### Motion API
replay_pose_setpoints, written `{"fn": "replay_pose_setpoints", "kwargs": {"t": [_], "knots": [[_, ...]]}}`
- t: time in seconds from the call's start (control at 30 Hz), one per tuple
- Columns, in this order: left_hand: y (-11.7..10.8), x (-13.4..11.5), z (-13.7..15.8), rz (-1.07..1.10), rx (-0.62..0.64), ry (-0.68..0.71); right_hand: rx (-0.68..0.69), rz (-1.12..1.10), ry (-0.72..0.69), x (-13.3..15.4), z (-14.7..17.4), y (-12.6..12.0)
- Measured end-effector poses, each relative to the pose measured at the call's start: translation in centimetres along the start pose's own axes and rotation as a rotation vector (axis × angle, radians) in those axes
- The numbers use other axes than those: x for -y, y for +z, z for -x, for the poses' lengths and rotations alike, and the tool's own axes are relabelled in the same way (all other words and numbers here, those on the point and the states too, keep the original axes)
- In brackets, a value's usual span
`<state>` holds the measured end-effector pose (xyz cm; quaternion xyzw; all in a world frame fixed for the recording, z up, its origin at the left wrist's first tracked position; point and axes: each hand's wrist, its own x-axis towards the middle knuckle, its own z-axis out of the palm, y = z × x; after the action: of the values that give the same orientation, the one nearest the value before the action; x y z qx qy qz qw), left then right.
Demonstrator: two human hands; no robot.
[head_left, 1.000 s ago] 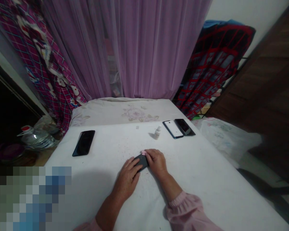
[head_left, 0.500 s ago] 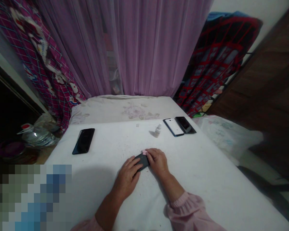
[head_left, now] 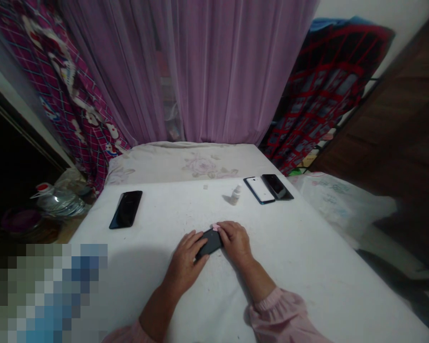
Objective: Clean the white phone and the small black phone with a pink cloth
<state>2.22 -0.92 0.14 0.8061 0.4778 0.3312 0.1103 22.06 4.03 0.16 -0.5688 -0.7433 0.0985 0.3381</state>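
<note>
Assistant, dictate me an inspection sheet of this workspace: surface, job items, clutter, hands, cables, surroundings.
Surface: white cloth, dark specks scattered on it.
Job items: dark phone between the hands; small pink piece at its far edge.
Clutter: small bottle upright; black phone at left; white phone-like item and black device at right; tiny square, unidentifiable.
Hands: left hand holds the dark phone; right hand pinches the pink piece.
Cables: nothing seen.
Surroundings: purple curtain behind, plastic bag right, red-capped bottle left.
</note>
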Motion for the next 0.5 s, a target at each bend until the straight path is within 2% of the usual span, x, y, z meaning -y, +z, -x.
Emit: {"fn": "replay_pose_setpoints", "kwargs": {"t": [0.2, 0.27, 0.4, 0.5], "knots": [[-0.5, 1.4, 0.1, -0.072, -0.007, 0.006, -0.012, 0.017, -0.004, 0.0, 0.0, 0.0], [-0.8, 2.5, 0.2, -0.170, -0.047, -0.044, -0.019, 0.018, -0.003, 0.0, 0.0, 0.0], [-1.4, 5.2, 0.7, -0.390, -0.150, -0.232, -0.014, -0.007, -0.005, -0.1, 0.0, 0.1], [-1.5, 6.4, 1.1, -0.457, -0.114, -0.246, -0.012, -0.029, -0.009, -0.2, 0.0, 0.1]]}}
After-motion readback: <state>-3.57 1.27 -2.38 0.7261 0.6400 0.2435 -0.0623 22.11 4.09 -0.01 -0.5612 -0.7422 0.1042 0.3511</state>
